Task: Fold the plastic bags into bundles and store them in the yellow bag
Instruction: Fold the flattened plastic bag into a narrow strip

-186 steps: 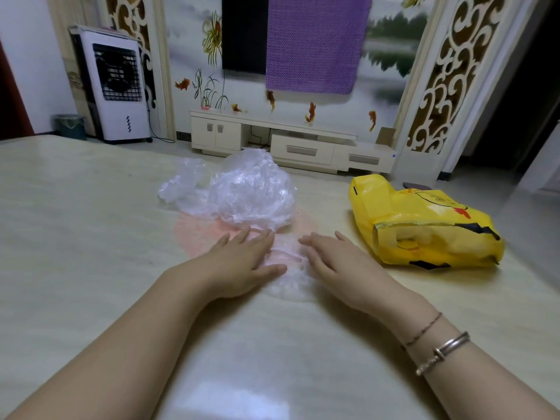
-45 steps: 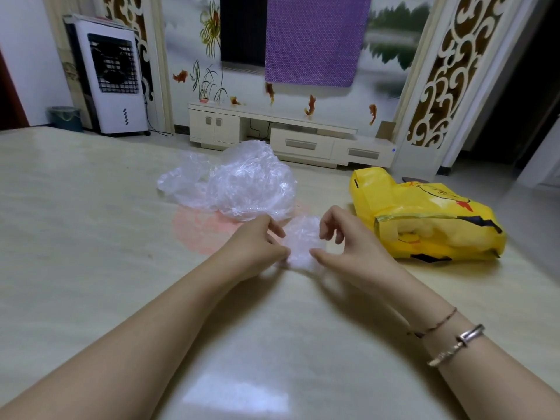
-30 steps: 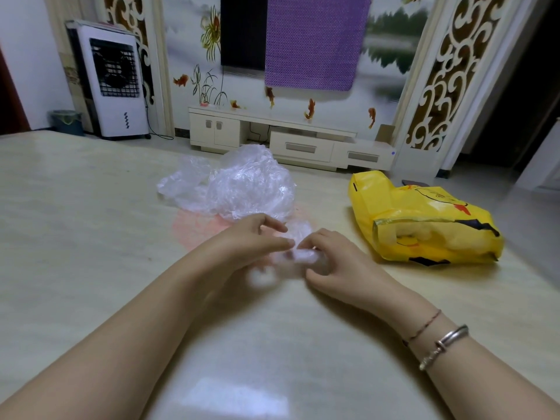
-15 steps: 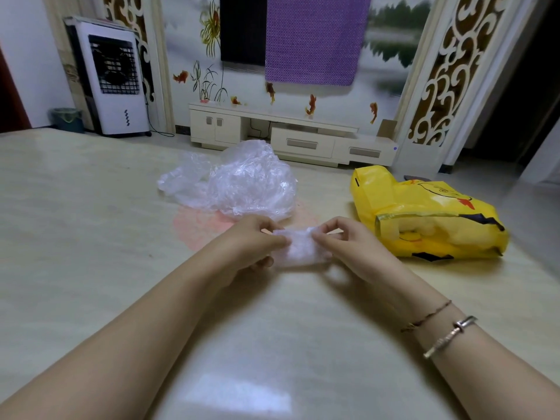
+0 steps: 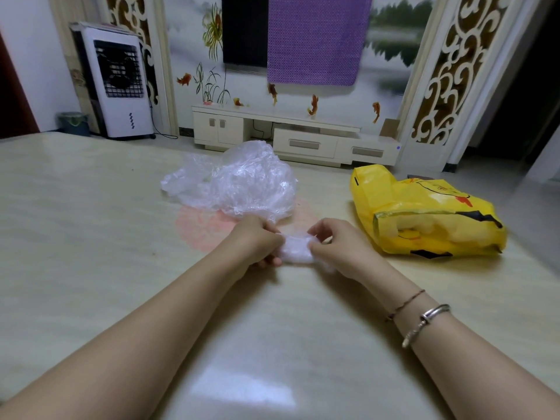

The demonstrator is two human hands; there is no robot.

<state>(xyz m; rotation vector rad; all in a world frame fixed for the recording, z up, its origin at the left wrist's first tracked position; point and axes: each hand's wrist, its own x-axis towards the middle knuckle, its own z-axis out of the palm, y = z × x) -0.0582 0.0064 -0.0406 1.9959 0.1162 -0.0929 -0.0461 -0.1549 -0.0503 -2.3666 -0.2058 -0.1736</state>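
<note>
A small, tightly folded bundle of clear plastic bag (image 5: 296, 249) sits between my two hands, just above the table. My left hand (image 5: 254, 244) grips its left end with curled fingers. My right hand (image 5: 336, 247) pinches its right end between thumb and fingers. Behind my hands lies a loose heap of crumpled clear plastic bags (image 5: 239, 180). The yellow bag (image 5: 424, 216), printed with a cartoon face, lies on its side at the right with its opening facing me; pale bundles show inside it.
The wide beige table (image 5: 91, 237) has a pink round mark (image 5: 200, 228) under the heap. Beyond the table's far edge stand a white air cooler (image 5: 116, 83) and a low white TV cabinet (image 5: 291, 137).
The bag lay flat under both open palms several seconds ago. Since then both hands have folded it down into a small bundle, now held at both ends and slightly tighter than half a second ago.
</note>
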